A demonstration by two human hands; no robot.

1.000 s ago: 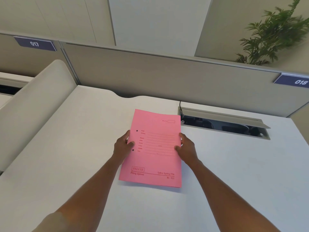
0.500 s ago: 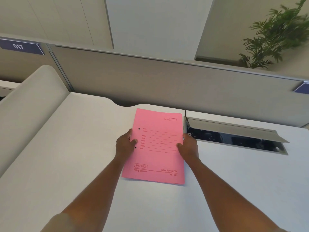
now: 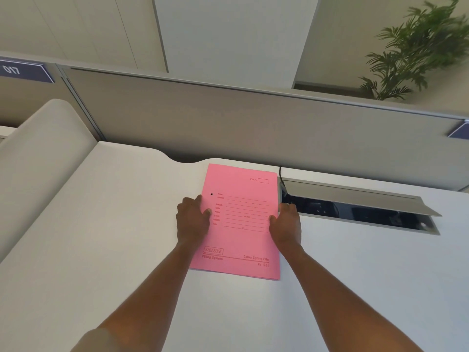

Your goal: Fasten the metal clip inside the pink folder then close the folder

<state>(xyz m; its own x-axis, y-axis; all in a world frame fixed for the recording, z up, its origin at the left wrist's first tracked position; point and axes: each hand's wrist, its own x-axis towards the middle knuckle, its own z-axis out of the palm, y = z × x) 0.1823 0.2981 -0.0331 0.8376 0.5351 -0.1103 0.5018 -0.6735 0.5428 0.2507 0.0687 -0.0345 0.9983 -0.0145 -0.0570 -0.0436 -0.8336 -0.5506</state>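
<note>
Between the two hands, flat on the white desk, lies the pink folder, closed, front cover up. Printed form lines and the words "DELUXE Filing System" show on the cover. One small dark punch hole shows near the spine edge, just beyond the left thumb. Metal clip: not visible, cover hides the inside.

Left hand: rests on the folder's left edge, palm down. Thumb lies on the cover; the other fingers are loosely curled together at the edge, tips touching the desk or the folder edge, cannot tell which. Not pinching anything that can be seen.

Right hand: at the folder's right edge, about midway along it. Thumb tip touches the cover; the remaining fingers are bent over the edge and close together. Whether they reach under the cover cannot be told.

Both forearms are bare and extend from the lower frame.

Just to the right of the right-hand fingers: a cable tray recessed in the desk, its grey lid propped open, dark interior. A black cable runs at its near-left corner. Beyond the fingers: a grey partition. Far left, a sign reading "017". Far right, behind the partition, a green plant, blurred.
</note>
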